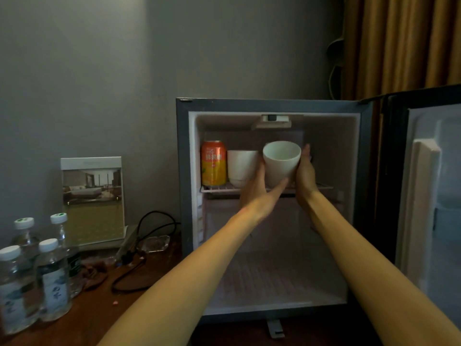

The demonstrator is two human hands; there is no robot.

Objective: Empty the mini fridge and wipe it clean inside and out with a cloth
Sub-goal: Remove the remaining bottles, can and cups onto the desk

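The cup (pixel 282 159), gripped by left fingers (pixel 261 172) and only pressed by flat right fingers (pixel 306 154), could be dropped.

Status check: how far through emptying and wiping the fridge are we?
Early. The door is open. Left hand and right hand hold one white cup at the shelf; the orange can and second cup sit there. No wiping shown yet.
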